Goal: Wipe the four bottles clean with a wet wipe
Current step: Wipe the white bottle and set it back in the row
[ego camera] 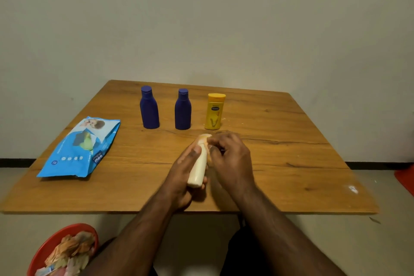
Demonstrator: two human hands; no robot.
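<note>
Nearest the camera, low at the left, a red bin (48, 246) on the floor holds crumpled scraps of paper or used wipes — which of the two cannot be told. Above it, over the near half of the wooden table (291, 175), the left hand (183, 172) has its fingers and thumb curled round a cream bottle (198, 169), held tilted with its cap end pointing away from the person. The right hand (230, 159) is curled at the bottle's upper end, its fingertips pinched close to the cap; a pale bit shows under them, likely the wet wipe, though the wipe itself is too hidden to make out.

To the left lies the blue wet-wipe pack (78, 150), flat on the table, well apart from the hands. Farther back three bottles stand upright in a row: two dark blue bottles (149, 108) (183, 111) and a yellow lotion bottle (214, 112), the last just beyond the right hand.

The risks, as I judge them: a damp bottle could slip out of the left hand's grip — and a wide rubbing stroke by the right hand could knock the yellow bottle over, since it stands so near.
</note>
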